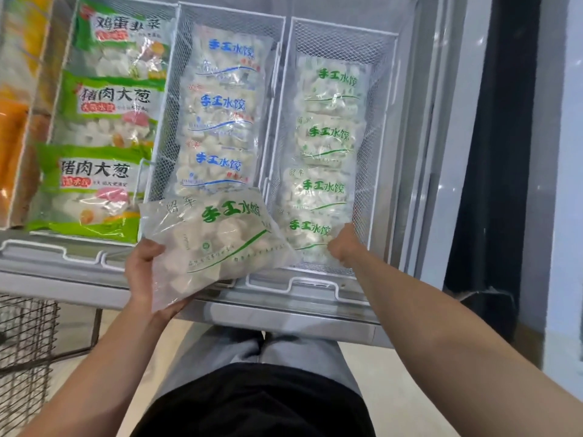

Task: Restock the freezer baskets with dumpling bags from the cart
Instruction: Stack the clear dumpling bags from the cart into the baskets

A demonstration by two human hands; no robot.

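Left hand (143, 272) grips a dumpling bag (217, 244); right hand (342, 246) pinches a basketed bag (310, 234).

Three freezer baskets are sitting side by side across the upper frame. The right basket (383, 89) is holding a row of overlapping dumpling bags (328, 134); the middle basket (186, 36) is holding another overlapping row (220, 105); the left basket (55, 127) is holding three larger bags (104, 137). At centre frame, the left hand (142, 272) is holding one bag (217, 244) over the middle basket's near edge. The right hand (344, 244) is gripping the nearest bag (309, 231) in the right basket. The cart (25, 342) is standing at lower left, below the freezer's front rim (284, 313).
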